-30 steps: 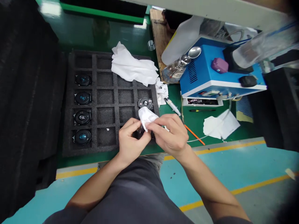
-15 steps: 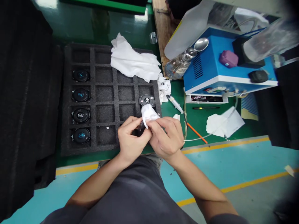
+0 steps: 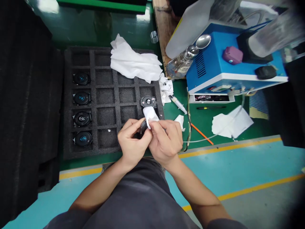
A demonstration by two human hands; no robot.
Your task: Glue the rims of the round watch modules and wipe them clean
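My left hand (image 3: 133, 143) grips a small dark piece (image 3: 143, 127), likely a watch part, between thumb and fingers; most of it is hidden. Pinched in my right hand (image 3: 166, 140) is a white cloth (image 3: 150, 115), pressed against that dark piece. Both hands meet over the near right corner of a black foam tray (image 3: 93, 95). Just beyond the cloth, a round watch case (image 3: 148, 101) lies back up in a tray pocket. Several round black watches, one of them (image 3: 82, 119) with a pale centre, fill the left column.
A larger white cloth (image 3: 134, 62) drapes over the tray's far edge. Right of the tray are crumpled tissue (image 3: 166, 86), a syringe (image 3: 178, 105), an orange stick (image 3: 202, 134) and a pen (image 3: 211, 108). Behind them stand a glass pump bottle (image 3: 179, 66) and a blue machine (image 3: 221, 60) with tubing.
The hands stay together over the same corner, and more of the dark piece shows beside the cloth. The whole view has shifted slightly.
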